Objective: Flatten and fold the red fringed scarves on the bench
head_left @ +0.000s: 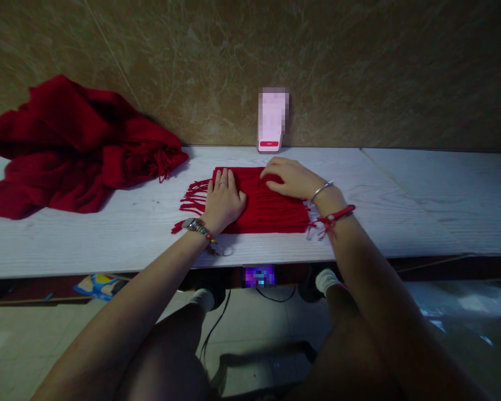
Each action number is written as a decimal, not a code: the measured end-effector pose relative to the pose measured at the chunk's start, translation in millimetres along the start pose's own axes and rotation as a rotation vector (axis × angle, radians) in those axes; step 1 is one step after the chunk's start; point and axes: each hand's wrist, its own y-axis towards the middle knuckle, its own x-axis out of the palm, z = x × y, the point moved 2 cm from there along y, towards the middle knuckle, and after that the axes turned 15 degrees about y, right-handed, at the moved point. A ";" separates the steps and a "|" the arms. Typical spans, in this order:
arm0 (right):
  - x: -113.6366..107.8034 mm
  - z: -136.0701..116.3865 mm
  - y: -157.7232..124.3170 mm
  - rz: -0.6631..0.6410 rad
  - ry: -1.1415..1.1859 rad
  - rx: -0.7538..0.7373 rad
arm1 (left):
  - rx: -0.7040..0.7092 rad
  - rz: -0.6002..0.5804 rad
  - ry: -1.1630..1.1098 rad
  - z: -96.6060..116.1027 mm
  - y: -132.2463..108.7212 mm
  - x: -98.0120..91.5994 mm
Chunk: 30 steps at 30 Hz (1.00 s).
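Note:
A red fringed scarf (261, 206) lies folded into a rectangle on the white wood-grain tabletop (401, 206). Tassels stick out past its left and right ends, and more strands run across its top layer. My left hand (224, 201) rests flat on the scarf's left part, fingers extended and thumb out to the side. Over the upper right part, my right hand (290, 178) is loosely curved, thumb apart from the fingers, with nothing visible held in it. Its fingertips are at the scarf's surface; whether they press on it I cannot tell.
A heap of red fringed cloth (75, 161) lies at the table's left. Against the brown marbled wall (359, 72) leans a phone (271, 120) with a lit, blurred screen. Below the front edge are a blurred purple screen (259, 275), a cable and a blue packet (100, 285).

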 end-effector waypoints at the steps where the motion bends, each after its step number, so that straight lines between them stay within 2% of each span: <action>1: 9.5 -2.0 5.9 -0.042 -0.008 0.005 | 0.000 0.009 -0.001 -0.3 -0.2 0.0; 4: 28.1 -3.5 16.3 -0.100 -0.053 0.067 | -0.003 0.017 0.007 -1.0 -0.2 0.1; 7: 30.4 -2.4 15.8 -0.073 -0.125 0.132 | -0.005 -0.010 0.019 -0.6 0.5 0.2; 14: 17.9 -1.5 0.8 -0.056 -0.282 0.312 | 0.012 -0.005 0.014 0.4 1.2 -0.7; 19: 2.4 12.7 -15.9 -0.058 -0.320 0.646 | 0.018 -0.032 0.025 -0.6 1.4 0.5; 21: -4.7 18.8 -21.7 -0.050 -0.327 0.725 | 0.017 -0.034 0.022 -1.0 1.6 1.5; 23: -9.5 19.2 -22.8 0.020 -0.315 0.643 | 0.020 -0.034 0.017 -1.4 1.9 2.4; 26: -4.9 6.5 -16.1 0.125 -0.208 0.304 | 0.026 -0.029 0.011 -1.8 2.2 3.3; 28: 6.7 -5.9 -9.2 0.065 -0.123 0.116 | 0.028 -0.022 0.012 -2.1 2.4 3.7; 30: 19.6 -15.6 -2.6 -0.054 -0.075 0.046 | 0.029 -0.014 0.014 -2.5 2.7 4.2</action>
